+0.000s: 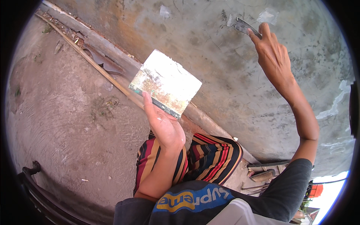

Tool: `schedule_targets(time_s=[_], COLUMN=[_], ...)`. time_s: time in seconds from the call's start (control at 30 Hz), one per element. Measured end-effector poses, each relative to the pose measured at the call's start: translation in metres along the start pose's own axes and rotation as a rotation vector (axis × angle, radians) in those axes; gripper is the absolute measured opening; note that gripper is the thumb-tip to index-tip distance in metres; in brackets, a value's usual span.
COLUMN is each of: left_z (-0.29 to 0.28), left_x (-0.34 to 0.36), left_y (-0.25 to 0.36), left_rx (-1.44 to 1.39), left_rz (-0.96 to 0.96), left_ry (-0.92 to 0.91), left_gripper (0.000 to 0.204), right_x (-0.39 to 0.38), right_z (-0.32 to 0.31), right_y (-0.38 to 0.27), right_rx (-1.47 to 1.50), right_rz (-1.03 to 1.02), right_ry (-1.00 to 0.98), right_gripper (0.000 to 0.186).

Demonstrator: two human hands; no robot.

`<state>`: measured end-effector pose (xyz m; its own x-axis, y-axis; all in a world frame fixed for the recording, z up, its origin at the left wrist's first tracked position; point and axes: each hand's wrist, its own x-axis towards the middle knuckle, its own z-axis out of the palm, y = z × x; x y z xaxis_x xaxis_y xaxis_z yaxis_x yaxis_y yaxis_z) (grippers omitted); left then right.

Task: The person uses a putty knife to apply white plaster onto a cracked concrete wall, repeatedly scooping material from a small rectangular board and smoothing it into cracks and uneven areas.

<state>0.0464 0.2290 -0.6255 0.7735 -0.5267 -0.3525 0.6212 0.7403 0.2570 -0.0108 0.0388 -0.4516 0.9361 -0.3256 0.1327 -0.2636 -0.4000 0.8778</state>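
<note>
My left hand supports a flat rectangular board from below, its thumb along the near dark edge. White putty coats much of the board's top, with brownish stains toward the thumb side. Up at the right, my right hand grips a putty knife, fingers closed round the handle end. The blade lies at the grey wall, beside a small white smear; whether it touches is hard to tell. White putty patches mark the wall close to that hand.
Along the wall's foot runs a concrete ledge, with a long wooden pole beside it. Rough ground spreads to the left. A dark curved metal frame stands at lower left. Wood pieces lie near my right elbow.
</note>
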Motion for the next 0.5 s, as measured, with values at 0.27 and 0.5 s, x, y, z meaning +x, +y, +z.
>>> schedule_targets(time_s=[0.27, 0.5], left_z=[0.003, 0.004], left_x=[-0.005, -0.004], left_y=[-0.002, 0.003], left_rx=[0.014, 0.012], left_rz=[-0.044, -0.002], left_ry=[0.011, 0.009], left_gripper=[0.056, 0.055], right_x=[0.007, -0.003], right_z=[0.010, 0.012], right_y=[-0.001, 0.002], right_rx=[0.101, 0.181], right_rz=[-0.057, 0.024], right_ry=[0.162, 0.119], right_gripper=[0.052, 0.058])
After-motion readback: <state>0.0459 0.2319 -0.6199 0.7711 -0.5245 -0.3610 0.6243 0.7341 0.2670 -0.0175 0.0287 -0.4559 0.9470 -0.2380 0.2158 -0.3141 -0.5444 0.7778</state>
